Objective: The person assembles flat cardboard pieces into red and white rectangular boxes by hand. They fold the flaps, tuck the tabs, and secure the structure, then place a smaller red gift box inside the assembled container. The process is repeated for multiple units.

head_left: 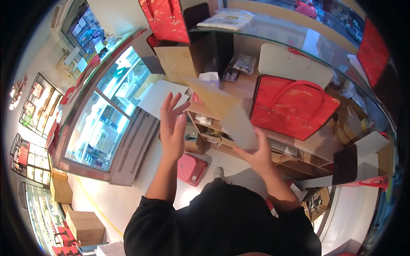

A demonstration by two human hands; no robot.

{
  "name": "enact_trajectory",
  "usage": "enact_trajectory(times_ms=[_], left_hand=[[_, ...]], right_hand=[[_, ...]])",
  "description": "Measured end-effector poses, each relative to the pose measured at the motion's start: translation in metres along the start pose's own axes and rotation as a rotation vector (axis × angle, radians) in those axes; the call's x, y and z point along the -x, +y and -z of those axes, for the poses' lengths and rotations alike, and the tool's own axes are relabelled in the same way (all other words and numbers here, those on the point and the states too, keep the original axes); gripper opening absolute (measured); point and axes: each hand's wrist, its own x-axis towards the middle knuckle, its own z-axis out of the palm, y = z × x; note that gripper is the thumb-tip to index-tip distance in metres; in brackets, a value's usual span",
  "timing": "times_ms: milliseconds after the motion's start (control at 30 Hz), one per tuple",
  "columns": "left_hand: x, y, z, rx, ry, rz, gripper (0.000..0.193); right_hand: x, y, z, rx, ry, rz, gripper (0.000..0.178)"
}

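1. While slanting upward in front of the wooden counter (pixel 242 86), caught firmly at the near end by the right hand (pixel 259 154): a thin, pale board (pixel 240 128), smooth-looking, blurred, yellowish farther up, perhaps gripped there to leave most of the surface uncovered.
2. Over to the left hand (pixel 172 132): raised near the board, fingers loosely spread, grasping nothing, seemingly free for balance.
3. On the counter, a red bag (pixel 294 109): flat-faced, cloud-patterned, dark-edged, soft-handled, probably resting broadside for stability.
4. Off left, a boxy glass display case (pixel 96 136), glowing brightly, presumably lit for viewing.
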Motion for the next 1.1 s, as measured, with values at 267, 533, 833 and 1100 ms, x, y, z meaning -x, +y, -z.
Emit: enact_trajectory(times_ms=[267, 533, 833, 1100], left_hand=[[0.034, 0.049, -0.004, -0.189, 0.135, 0.082, 0.079], [0.041, 0.011, 0.016, -0.275, 0.479, -0.153, 0.048], [0.026, 0.0, 0.045, -0.263, 0.81, -0.181, 0.032], [0.005, -0.025, 0.116, -0.93, 0.489, -0.93, 0.027]], right_hand=[[0.003, -0.005, -0.089, 0.115, -0.029, 0.357, 0.069], [0.009, -0.007, -0.109, -0.011, -0.119, 0.425, 0.07], [0.007, 0.025, -0.073, 0.095, -0.121, 0.235, 0.075], [-0.009, 0.078, 0.01, -0.665, 0.106, -0.268, 0.087]])
